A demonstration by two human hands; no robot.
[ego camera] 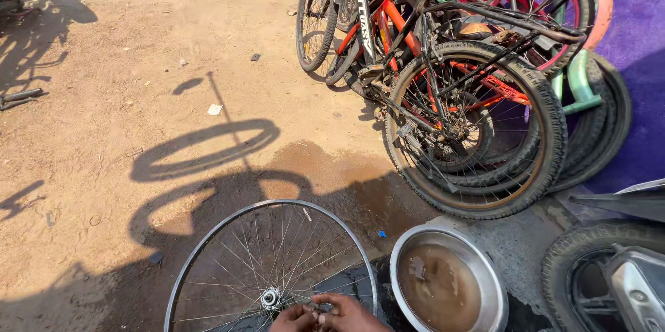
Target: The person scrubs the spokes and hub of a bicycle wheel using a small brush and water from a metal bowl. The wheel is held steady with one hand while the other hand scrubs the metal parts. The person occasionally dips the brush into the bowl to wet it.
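At six o'clock a bare spoked wheel rim (270, 263) stands upright on the dirt ground (125, 96), its hub (270, 298) facing the worker. The left hand (294, 319) and right hand (350, 315) meet beside the hub, fingers pinching something small, too tiny to tell. A steel bowl (485, 273) of murky water sits at four o'clock; parked bicycles (443, 83) lean at one o'clock.

This was an open-air bicycle repair spot on bare dirt ground (125, 62): parked bicycles (443, 62) crowded together, a bare spoked wheel rim (208, 249) lay out (tyre removed), and a metal basin (485, 283) held what looked like murky water.
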